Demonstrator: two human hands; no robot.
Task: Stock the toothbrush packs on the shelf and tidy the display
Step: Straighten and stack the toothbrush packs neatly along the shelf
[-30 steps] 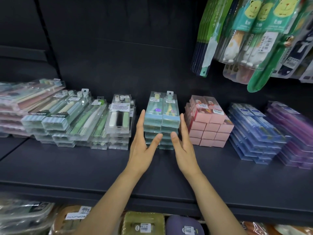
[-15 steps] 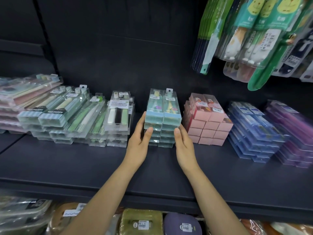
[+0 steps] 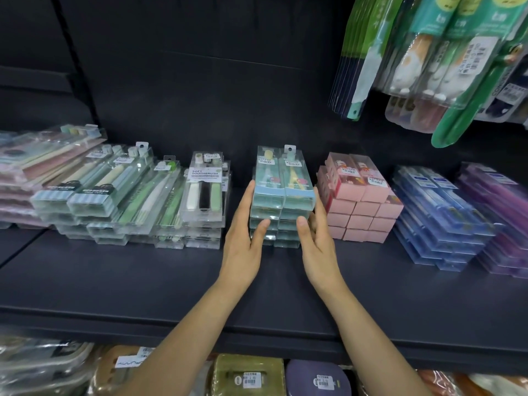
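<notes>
Left hand [image 3: 243,247] flat against the left face of the teal toothbrush stack [image 3: 281,201], mid-shelf [image 3: 143,281]; right hand [image 3: 317,247] flat against its right face, fingers straight. Uneven squeeze likely to skew slick packs, toppling into the pink boxes [image 3: 360,201] just beside.

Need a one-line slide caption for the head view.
Both hands, left hand and right hand, press the sides of the teal toothbrush pack stack on the shelf.

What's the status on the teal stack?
Left hand and right hand flank the teal toothbrush stack, straight fingers pressing its sides. Pink box stack close on right; nothing blocking.
</notes>
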